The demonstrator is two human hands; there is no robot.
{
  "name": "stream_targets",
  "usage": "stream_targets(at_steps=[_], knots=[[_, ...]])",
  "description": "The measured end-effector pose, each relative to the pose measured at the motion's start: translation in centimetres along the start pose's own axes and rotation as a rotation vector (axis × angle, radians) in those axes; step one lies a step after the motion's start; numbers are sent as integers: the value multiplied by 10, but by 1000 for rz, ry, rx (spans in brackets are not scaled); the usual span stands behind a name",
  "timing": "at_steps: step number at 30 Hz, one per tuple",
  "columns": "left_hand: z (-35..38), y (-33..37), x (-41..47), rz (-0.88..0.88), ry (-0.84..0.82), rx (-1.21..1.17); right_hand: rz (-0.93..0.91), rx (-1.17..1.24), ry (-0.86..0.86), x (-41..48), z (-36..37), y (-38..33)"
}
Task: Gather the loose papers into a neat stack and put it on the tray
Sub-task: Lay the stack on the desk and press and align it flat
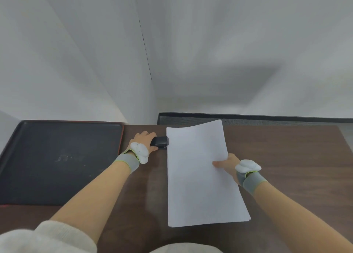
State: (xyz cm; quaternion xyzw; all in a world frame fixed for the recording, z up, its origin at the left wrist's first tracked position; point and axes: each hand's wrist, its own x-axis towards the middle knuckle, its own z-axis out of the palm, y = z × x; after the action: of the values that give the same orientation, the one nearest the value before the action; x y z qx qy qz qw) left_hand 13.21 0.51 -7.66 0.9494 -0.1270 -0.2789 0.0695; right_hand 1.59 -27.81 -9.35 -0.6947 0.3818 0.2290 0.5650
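Note:
A stack of white papers (200, 176) lies on the brown table (286, 157), its edges nearly aligned, with a slight fan at the near right corner. My right hand (227, 164) pinches the stack's right edge, thumb on top. My left hand (143, 141) grips a black stapler (160, 142) whose mouth sits at the stack's upper left edge. The dark tray (57, 166) with a red rim lies at the left of the table, with nothing on it.
A white wall corner rises behind the table. A black strip (248, 118) runs along the table's far edge. Both wrists carry grey bands with white pods. A cream sleeve (47, 237) shows at the bottom left.

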Motion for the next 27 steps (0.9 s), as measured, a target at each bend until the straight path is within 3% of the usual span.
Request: stream_targets(at_steps=[27], knots=[[13,16,-11,-32,57,-76,2,-76,-1,-13,-14,8]])
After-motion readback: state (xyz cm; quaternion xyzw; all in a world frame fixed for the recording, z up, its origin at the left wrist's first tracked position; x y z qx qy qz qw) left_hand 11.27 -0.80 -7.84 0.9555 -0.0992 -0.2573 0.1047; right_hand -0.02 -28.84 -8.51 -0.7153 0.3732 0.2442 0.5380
